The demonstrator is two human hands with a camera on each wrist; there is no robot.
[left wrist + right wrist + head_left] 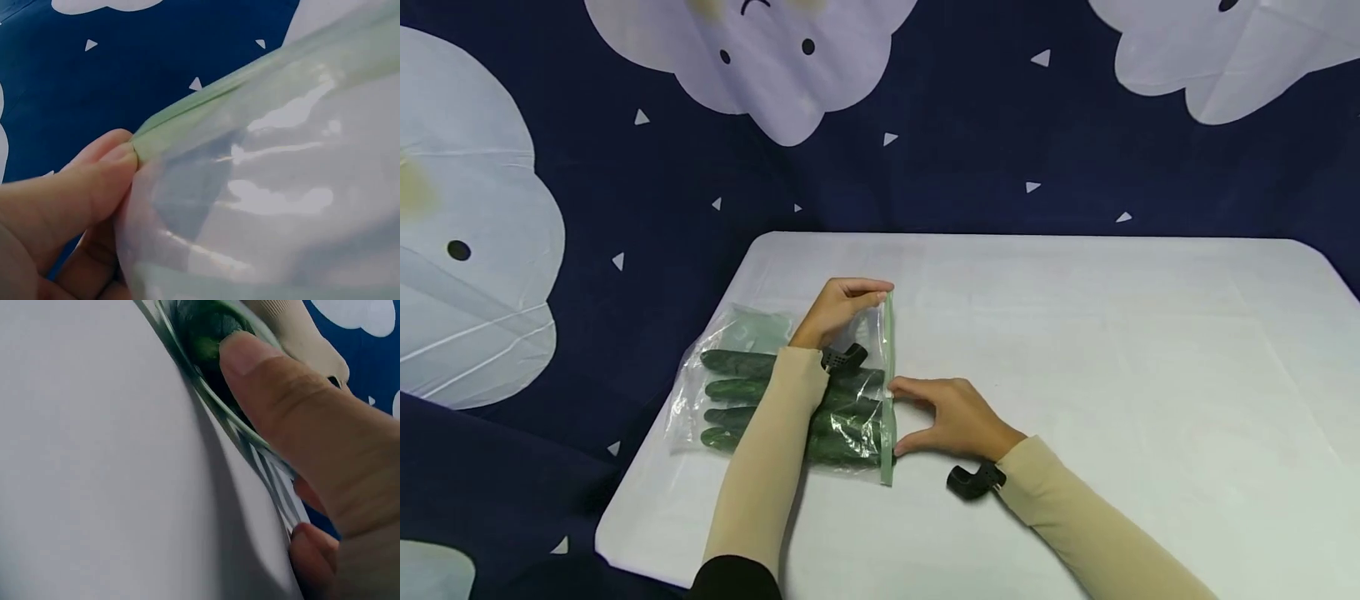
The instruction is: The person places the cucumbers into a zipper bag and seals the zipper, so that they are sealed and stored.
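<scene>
A clear zip bag point(688, 412) with a pale green zip strip point(887, 467) lies on the table, its mouth to the right. Inside, several dark green cucumbers point(850, 450) lie side by side. My left hand point(842, 308) reaches over the bag and pinches the far end of the strip; its wrist view shows thumb and finger on the green corner point(150, 145). At the mouth, my right hand point(958, 417) has thumb and fingers spread apart. Its thumb point(281, 394) presses on the end of a cucumber point(206, 347) in the gaping mouth, with other fingertips at the bag's edge.
The white table point(1112, 375) has rounded corners, and the bag lies near its left edge. Behind and to the left hangs dark blue cloth point(955, 183) with white clouds and small triangles. A black wrist camera point(976, 482) sits at each sleeve cuff.
</scene>
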